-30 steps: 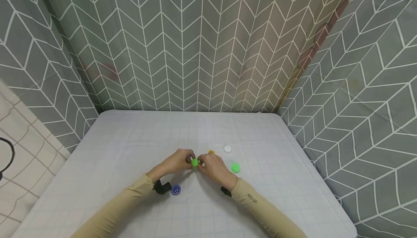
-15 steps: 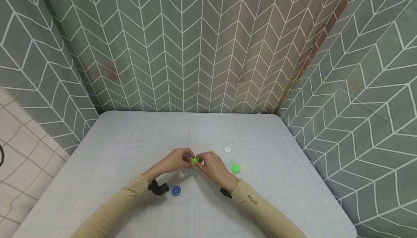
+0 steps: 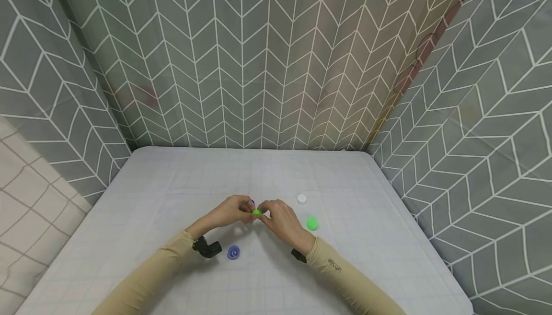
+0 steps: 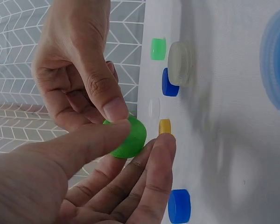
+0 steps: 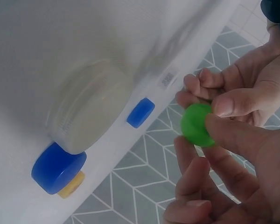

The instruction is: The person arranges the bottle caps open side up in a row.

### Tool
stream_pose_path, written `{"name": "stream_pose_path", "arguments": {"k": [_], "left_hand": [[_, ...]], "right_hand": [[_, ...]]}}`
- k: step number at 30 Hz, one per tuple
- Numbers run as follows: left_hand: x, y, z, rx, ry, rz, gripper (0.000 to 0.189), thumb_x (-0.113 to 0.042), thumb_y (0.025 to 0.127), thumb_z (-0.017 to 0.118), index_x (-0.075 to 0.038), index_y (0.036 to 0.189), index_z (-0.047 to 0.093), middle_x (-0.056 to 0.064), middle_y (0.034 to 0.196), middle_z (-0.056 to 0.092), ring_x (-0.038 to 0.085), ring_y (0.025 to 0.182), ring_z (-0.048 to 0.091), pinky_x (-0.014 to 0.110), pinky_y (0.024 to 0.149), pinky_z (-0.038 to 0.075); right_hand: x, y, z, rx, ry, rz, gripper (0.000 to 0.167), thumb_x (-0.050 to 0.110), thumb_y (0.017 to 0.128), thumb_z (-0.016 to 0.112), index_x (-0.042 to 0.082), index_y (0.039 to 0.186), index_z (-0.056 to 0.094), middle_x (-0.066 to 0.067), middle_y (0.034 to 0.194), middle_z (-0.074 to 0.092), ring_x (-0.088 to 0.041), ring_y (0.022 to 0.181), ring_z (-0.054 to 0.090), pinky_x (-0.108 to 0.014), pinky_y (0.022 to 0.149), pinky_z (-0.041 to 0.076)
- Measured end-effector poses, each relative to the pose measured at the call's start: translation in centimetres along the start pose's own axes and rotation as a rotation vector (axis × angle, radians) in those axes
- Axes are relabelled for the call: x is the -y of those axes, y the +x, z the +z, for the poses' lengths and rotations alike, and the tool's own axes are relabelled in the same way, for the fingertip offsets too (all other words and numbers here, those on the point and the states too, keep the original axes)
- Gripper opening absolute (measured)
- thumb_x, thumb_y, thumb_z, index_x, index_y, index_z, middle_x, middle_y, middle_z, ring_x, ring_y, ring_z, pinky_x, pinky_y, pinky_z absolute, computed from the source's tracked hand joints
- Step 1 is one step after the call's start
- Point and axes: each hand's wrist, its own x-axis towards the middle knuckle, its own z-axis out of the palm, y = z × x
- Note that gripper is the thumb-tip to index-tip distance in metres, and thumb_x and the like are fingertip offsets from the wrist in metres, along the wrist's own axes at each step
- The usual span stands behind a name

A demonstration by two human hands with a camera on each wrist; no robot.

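A small green bottle cap (image 3: 257, 212) with a ridged side is held up over the white table between both hands. My left hand (image 3: 233, 209) pinches it from the left, thumb on its face in the left wrist view. My right hand (image 3: 280, 216) pinches the other side with thumb and fingertip. In the right wrist view, the round face of the cap (image 5: 196, 125) shows between the thumbs. Just behind the left fingers, a bit of a blue cap (image 3: 252, 202) peeks out in the head view. Below the left hand lies a blue-purple cap with rings (image 3: 233, 252).
Right of the right hand lies a bright green cap (image 3: 312, 223), with a white cap (image 3: 301, 199) farther back. The left wrist view shows a large translucent lid (image 4: 179, 64) against a blue cap (image 4: 168, 86), plus a yellow cap (image 4: 164, 126). Patterned curtains surround the table (image 3: 194, 171).
The green cap between the hands has tilted, showing a narrower side in the head view. My left hand and forearm have shifted slightly left. The yellow cap is now hidden behind the right hand there.
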Motion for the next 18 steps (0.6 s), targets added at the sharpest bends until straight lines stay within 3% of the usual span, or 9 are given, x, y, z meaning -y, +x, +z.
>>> {"name": "stream_pose_path", "arguments": {"k": [8, 12, 18], "left_hand": [[-0.18, -0.01, -0.14, -0.002, -0.01, 0.027, 0.021, -0.025, 0.09, 0.067, -0.006, 0.096, 0.064, 0.008, 0.087, 0.073, 0.024, 0.08, 0.07, 0.035, 0.072, 0.057], [-0.14, -0.02, -0.15, -0.014, -0.009, 0.034, 0.019, -0.022, 0.09, 0.068, -0.005, 0.097, 0.064, 0.008, 0.088, 0.072, 0.026, 0.083, 0.069, 0.037, 0.073, 0.056], [-0.26, -0.21, -0.07, -0.035, 0.027, 0.027, 0.016, -0.02, 0.086, 0.072, -0.008, 0.093, 0.065, 0.004, 0.089, 0.073, 0.022, 0.083, 0.069, 0.035, 0.073, 0.055]], "right_hand": [[-0.22, 0.12, -0.2, -0.021, -0.001, -0.024, 0.01, 0.018, 0.085, 0.074, 0.016, 0.095, 0.072, 0.004, 0.088, 0.073, -0.006, 0.07, 0.062, -0.015, 0.061, 0.046], [-0.17, 0.1, -0.28, 0.0, 0.027, -0.033, 0.011, 0.016, 0.085, 0.073, 0.013, 0.096, 0.071, 0.001, 0.088, 0.075, -0.008, 0.07, 0.067, -0.014, 0.06, 0.047], [-0.15, -0.09, -0.22, 0.021, 0.024, -0.022, 0.011, 0.02, 0.084, 0.074, 0.014, 0.095, 0.073, 0.003, 0.087, 0.075, -0.003, 0.064, 0.059, -0.015, 0.06, 0.043]]}}
